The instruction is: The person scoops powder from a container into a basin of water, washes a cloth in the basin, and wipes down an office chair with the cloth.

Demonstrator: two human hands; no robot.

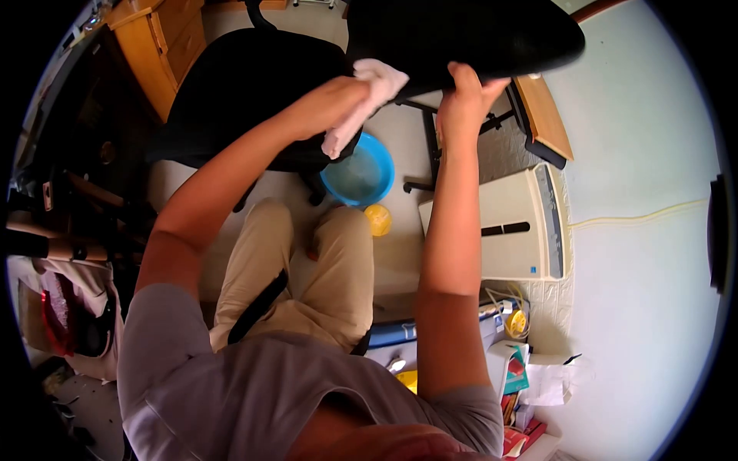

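A pale pinkish-white cloth (355, 127) is bunched in my left hand (340, 101), which is closed around it. The cloth lies against the lower left edge of a large black padded panel (469, 34), which looks like a chair's backrest. My right hand (463, 107) grips the lower edge of that panel, and some of its fingers are hidden behind it. Under my left forearm is a black office chair seat (246, 92). On the floor below the cloth stands a blue basin (390, 165) with cloudy water in it.
A round yellow object (377, 220) rests on the floor by my feet. To the right, a cream-coloured appliance (500, 215) stands against the wall under a wooden shelf-like board (544, 115). Wooden drawers (181, 38) stand at upper left. Books (516, 373) and papers lie at lower right.
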